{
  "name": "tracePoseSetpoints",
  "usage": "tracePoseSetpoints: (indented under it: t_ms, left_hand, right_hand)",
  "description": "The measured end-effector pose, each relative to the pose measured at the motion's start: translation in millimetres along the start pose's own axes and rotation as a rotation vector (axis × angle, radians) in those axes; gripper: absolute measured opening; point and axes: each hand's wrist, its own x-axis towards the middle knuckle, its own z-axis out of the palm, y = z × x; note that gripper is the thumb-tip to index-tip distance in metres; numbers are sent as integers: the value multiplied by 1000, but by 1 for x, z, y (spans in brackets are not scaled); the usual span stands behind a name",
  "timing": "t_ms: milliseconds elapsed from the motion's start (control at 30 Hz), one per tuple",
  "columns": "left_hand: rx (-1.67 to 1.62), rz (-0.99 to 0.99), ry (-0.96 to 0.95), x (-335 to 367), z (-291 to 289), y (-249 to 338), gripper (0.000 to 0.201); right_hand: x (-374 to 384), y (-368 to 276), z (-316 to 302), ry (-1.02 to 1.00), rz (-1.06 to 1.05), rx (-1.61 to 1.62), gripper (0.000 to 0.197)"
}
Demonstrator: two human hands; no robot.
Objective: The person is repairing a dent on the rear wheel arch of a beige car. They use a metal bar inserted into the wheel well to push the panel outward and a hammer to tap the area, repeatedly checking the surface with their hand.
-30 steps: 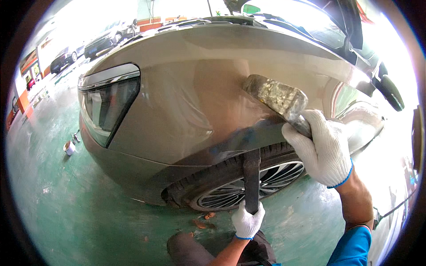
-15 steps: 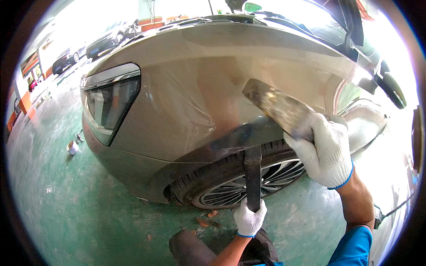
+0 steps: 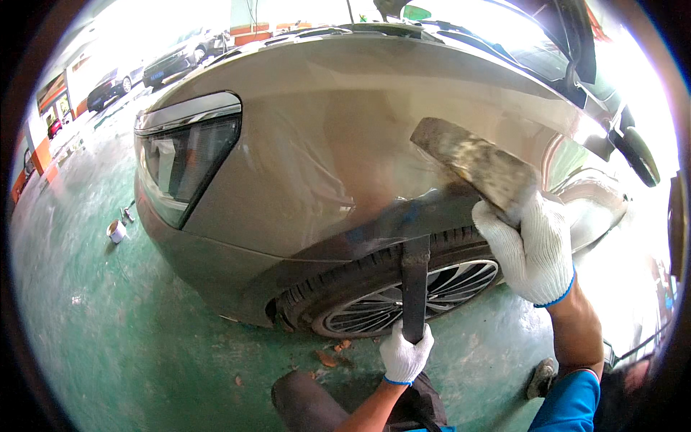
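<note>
My left hand holds the dark bar up under the fender by the wheel; my right hand grips the flat block; I think I'm fixing the dent; next needs gentle taps.

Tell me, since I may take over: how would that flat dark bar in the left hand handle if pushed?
The flat dark bar looks like metal and runs straight up to the wheel arch, so probably stiff, not floppy. It likely feels heavy for its slim size. The gloved left hand grips only its lower end, so it might twist or slip sideways.
</note>
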Motion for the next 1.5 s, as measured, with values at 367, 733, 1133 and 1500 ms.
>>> tracePoseSetpoints:
  t_ms: [367,733,1133,1500]
  left_hand:
    - [41,-13,-25,2,0,3,30]
    - [-5,-52,-54,1,0,6,28]
    - [41,-164,-93,1,-2,13,32]
    - [96,-195,-74,3,-8,21,36]
  right_hand:
    - [-4,1,-2,-30,4,-71,25]
    - [-21,13,1,8,47,-15,24]
    - [-50,25,9,37,163,8,31]
    - [-435,87,245,-478,1031,-81,34]
